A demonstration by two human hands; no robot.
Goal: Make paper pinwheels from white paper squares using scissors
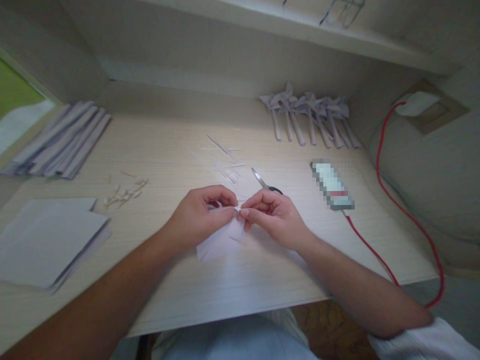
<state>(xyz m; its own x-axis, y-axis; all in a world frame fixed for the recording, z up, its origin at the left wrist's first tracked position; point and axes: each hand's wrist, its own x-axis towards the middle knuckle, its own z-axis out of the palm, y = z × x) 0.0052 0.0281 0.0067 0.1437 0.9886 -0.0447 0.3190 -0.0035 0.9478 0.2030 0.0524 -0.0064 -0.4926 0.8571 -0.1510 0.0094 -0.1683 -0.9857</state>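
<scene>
My left hand (200, 215) and my right hand (273, 215) meet over the middle of the pale wooden desk (225, 285). Both pinch the same small white paper piece (221, 239), fingertips nearly touching at its top corner. The paper hangs down between the hands and rests on the desk. Steel scissors (264, 182) lie shut just behind my right hand, partly hidden by its fingers.
Thin paper strips (223, 160) are scattered behind the hands. Finished paper pinwheels (309, 117) lie at the back right. Folded paper sticks (62, 142) are stacked far left, white sheets (45, 240) near left, small pins (125, 192) beside them. A phone (333, 185) with red cable (390, 205) lies right.
</scene>
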